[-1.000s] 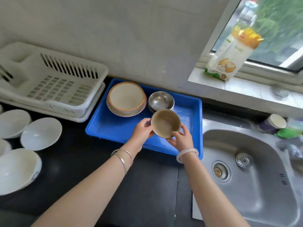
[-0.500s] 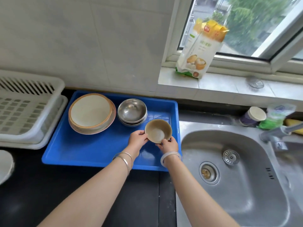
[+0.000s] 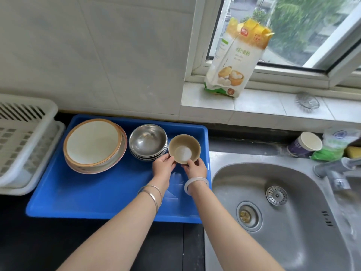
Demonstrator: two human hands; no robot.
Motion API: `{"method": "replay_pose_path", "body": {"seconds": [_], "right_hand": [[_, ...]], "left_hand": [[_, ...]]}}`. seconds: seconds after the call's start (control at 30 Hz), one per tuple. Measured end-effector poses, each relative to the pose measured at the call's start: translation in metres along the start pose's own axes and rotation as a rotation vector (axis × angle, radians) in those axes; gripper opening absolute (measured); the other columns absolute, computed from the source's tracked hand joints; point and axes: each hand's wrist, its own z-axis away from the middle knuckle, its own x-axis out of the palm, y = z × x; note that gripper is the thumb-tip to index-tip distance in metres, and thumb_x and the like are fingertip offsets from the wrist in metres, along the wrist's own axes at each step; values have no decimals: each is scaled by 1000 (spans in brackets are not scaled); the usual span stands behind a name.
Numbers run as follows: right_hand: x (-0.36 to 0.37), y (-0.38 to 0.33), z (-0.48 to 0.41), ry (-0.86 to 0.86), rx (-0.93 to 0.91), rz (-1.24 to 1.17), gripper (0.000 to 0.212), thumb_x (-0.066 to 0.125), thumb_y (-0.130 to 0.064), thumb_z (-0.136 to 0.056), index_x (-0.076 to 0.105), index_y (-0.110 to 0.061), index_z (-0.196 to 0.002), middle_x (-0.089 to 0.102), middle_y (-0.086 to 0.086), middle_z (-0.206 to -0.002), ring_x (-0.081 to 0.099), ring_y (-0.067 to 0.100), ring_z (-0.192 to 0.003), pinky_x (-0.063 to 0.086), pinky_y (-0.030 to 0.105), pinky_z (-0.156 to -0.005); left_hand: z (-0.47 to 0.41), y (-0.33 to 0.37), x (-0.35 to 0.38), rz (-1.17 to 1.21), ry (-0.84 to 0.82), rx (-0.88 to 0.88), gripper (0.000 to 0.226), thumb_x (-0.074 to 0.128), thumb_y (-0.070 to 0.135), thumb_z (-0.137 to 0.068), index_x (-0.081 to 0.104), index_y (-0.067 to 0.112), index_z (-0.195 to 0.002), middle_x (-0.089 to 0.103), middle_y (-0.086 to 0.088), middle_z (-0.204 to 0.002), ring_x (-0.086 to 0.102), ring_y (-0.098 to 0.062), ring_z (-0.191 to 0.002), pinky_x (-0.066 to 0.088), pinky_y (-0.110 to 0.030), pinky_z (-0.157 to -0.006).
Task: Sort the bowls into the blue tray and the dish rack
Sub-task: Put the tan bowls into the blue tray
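Both hands — left hand, right hand — grip the tan bowl at the blue tray's far right corner. Released unevenly, it could knock the steel bowls just beside it — or ride the tray's wall and tip.

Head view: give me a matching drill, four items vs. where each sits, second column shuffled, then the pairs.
Items:
1. small tan bowl
2. steel bowls
3. flour bag
4. paper cup

Places:
A. on the window sill
B. counter behind the sink
C. blue tray, middle of the back row
D. blue tray's right back corner, left hand and right hand on it

Pairs: 1-D, 2-C, 3-A, 4-B
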Motion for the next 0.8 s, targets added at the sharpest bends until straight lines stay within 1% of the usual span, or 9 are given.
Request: {"method": "replay_pose_path", "body": {"seconds": [0.07,0.2,0.3,0.37,0.47,0.57,0.67,0.73,0.8], "right_hand": [[2,-3,-1,2,-14,-17,36,52,1,-88,56,-7,-123,64,12,-117,62,14,-84,49,12,-62],[5,-6,-4,-9,1,-82,35,51,4,-87,58,-7,-119,64,12,-114,63,21,-93,52,26,-81],[6,-7,-10,-30,-15,-39,33,54,4,-85,61,-10,-115,66,8,-107,64,13,-83,51,16,-66],[7,-8,-13,-25,-15,6,27,57,2,-84,63,-15,-104,68,6,-100,63,6,-74,47,13,-59],[6,-9,-13,-32,9,26,24,58,-1,-83,62,-20,-98,69,8,-100,66,15,-82,53,26,-76],[3,-13,-9,-87,71,-45,23,54,-4,-87,63,-15,-105,67,14,-107,66,26,-96,55,28,-78],[-1,-19,1,-96,106,-25,20,50,-10,-91,58,-19,-108,62,17,-120,61,38,-108,53,40,-91],[-6,-21,8,-95,103,33,33,48,-16,-94,49,-19,-126,55,11,-131,63,32,-103,51,39,-93],[-11,-23,16,-97,86,104,42,45,-17,-95,40,-16,-137,49,9,-135,62,25,-93,51,35,-87]], "left_hand": [[-3,-1,4,7,1,-3,34,51,-2,-91,55,0,-125,62,-13,-116,59,-20,-102,46,-26,-92],[-6,-2,8,-21,-8,0,36,48,0,-92,56,6,-126,62,-10,-118,61,-24,-107,48,-28,-88],[-7,-3,11,-62,-7,24,38,47,-1,-91,56,10,-126,62,-5,-112,61,-23,-102,49,-29,-84],[-9,-2,12,-114,-2,46,36,48,-1,-90,59,11,-122,64,-6,-112,62,-21,-97,50,-30,-82],[-12,-3,8,-205,-17,59,30,51,5,-91,62,14,-117,66,-7,-113,62,-21,-98,50,-30,-82],[-9,-1,4,-241,-43,55,31,50,11,-93,60,11,-122,66,-6,-109,60,-20,-99,48,-29,-80],[1,-1,-1,-219,-77,27,40,43,14,-97,45,10,-136,57,-9,-128,58,-26,-110,47,-30,-84],[10,-1,-7,-226,-82,18,42,41,15,-98,39,7,-140,52,-13,-133,56,-29,-114,47,-29,-84],[22,0,-18,-304,-80,66,40,42,15,-98,45,6,-136,56,-13,-122,58,-24,-102,48,-28,-77]]}}
